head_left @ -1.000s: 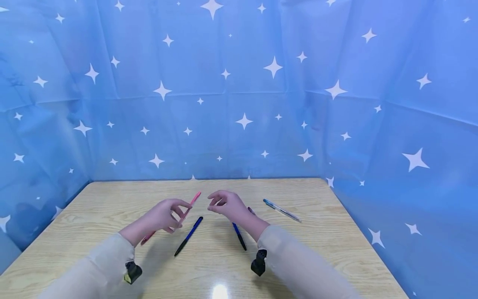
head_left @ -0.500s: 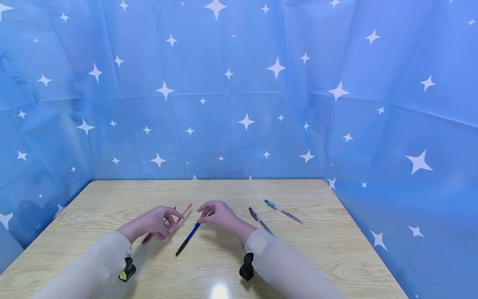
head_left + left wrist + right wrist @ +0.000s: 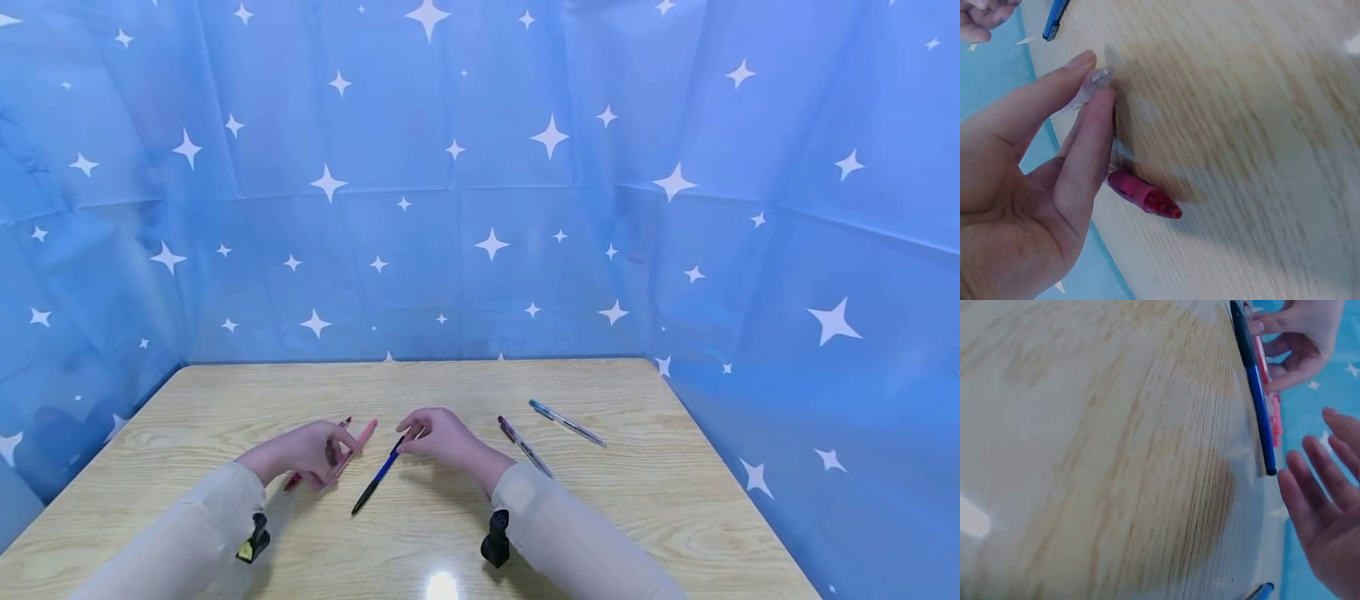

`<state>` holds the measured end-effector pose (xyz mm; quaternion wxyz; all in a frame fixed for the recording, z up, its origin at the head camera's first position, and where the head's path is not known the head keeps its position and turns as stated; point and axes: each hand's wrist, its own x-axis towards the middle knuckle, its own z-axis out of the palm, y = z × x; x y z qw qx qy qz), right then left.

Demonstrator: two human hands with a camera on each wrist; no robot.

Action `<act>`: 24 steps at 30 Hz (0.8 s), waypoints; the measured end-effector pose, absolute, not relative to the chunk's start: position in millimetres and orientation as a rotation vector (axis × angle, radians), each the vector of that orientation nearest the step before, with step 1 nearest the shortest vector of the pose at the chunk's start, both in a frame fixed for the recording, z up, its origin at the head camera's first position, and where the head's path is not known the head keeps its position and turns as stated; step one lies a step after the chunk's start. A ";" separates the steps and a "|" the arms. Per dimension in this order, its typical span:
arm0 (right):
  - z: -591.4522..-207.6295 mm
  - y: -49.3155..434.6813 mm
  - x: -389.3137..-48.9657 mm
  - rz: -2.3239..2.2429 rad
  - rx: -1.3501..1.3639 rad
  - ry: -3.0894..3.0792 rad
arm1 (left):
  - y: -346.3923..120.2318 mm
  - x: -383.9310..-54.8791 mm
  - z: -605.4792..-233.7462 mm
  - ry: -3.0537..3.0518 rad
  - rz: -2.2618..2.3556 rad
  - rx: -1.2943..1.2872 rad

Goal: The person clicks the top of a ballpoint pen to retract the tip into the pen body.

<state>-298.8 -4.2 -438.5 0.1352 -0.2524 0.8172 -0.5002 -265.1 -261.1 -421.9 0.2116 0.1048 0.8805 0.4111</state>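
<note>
My left hand (image 3: pixel 309 450) pinches a pink pen (image 3: pixel 366 435) between thumb and fingers, low over the table. In the left wrist view the pen's clear end (image 3: pixel 1099 79) pokes out between the fingertips. Close beside it, a red pen (image 3: pixel 1146 194) lies on the wood, its middle hidden by the hand in the head view. My right hand (image 3: pixel 441 435) hovers at the far end of a blue pen with a black grip (image 3: pixel 378 475). In the right wrist view its fingers (image 3: pixel 1319 481) are loosely spread and hold nothing, right by that pen's end.
A purple-capped clear pen (image 3: pixel 525 446) lies beside the right forearm, partly covered. Farther right lies a blue-capped clear pen (image 3: pixel 567 423). The end of another blue pen (image 3: pixel 1263 592) shows low in the right wrist view. Blue starry cloth (image 3: pixel 420 275) surrounds the wooden table (image 3: pixel 637 517).
My left hand has brought the pink pen down and left, alongside the red pen. My right hand has moved left and nearer, to the blue pen's far end.
</note>
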 end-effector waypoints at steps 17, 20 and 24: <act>-440.6 1.4 -305.7 -1.077 -0.850 2.570 | -264.8 -268.6 -405.1 2.570 0.991 0.394; -439.1 3.6 -305.9 -1.026 -0.864 2.579 | -259.2 -269.1 -401.3 2.600 0.978 0.402; -436.3 7.6 -304.2 -1.027 -0.877 2.537 | -248.9 -268.7 -400.3 2.587 0.984 0.408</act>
